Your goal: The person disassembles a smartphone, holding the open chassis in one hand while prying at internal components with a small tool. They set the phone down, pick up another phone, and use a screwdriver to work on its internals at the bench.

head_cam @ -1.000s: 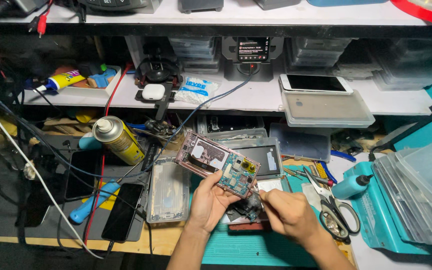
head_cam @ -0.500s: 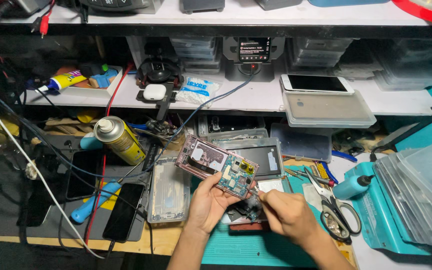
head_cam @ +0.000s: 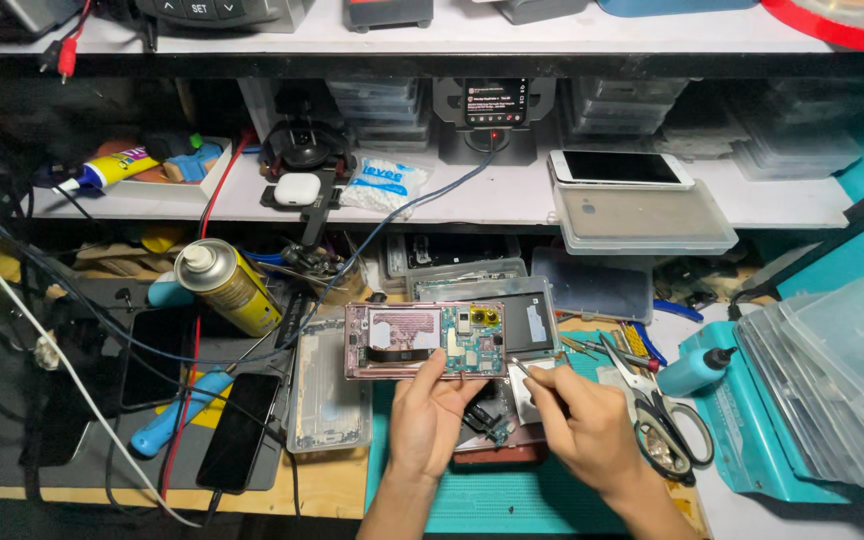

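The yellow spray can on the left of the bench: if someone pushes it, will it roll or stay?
The spray can lies tilted on its round side, so it would probably roll a little. Cables and a blue-handled tool crowd around it and would likely stop it soon. Its smooth wall may be slippery.

On the desk's left side I see a yellow spray can and two dark phones lying flat. Scissors lie near the right edge, beside a teal bottle. On the shelf above, a white phone rests on a grey tray.
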The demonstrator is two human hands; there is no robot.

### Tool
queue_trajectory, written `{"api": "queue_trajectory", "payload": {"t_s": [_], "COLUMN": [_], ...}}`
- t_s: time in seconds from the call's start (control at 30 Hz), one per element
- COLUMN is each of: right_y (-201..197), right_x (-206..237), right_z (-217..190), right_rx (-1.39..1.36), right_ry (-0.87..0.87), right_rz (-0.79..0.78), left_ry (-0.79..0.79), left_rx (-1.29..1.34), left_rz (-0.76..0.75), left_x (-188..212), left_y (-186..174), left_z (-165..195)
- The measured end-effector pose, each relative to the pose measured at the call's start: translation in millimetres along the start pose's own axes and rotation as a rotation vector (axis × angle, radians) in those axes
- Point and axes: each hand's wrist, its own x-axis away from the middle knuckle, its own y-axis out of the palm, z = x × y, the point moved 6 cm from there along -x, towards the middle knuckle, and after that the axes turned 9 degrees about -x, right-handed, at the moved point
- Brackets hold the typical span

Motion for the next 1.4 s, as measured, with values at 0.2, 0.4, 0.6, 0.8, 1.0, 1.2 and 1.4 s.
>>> {"api": "queue_trajectory", "payload": {"t_s": [0.2,0.4,0.6,0.8,1.0,1.2,1.4], "right_y": [4,7,8,10,13,13,12], "right_x": [0,2,2,4,10,11,6], "right_z": [2,3,4,10,25,35,29], "right_rx": [-0.021,-0.058,-0.054,-0.093,-0.199,-0.273,-0.26], "right_ry": [0.075,0.089,0.083,0.122,0.208,0.204,0.171], "right_rz": [0.017,0.058,0.085,0.079,0.054,0.011,-0.024], "left_ry": [0.117,0.161,0.163,0.176,0.187,0.134,0.126], "left_rx": [0.021,-0.004,-0.011,-0.015,-0.012,0.012,0.017], "left_rz": [0.004,0.014,0.015,0.01,0.013,-0.005,0.02], "left_x": [7,12,15,16,16,13,13], "left_y": [10,14,16,16,18,15,12], "left_z": [-4,-4,-5,-5,-1,-1,1]}}
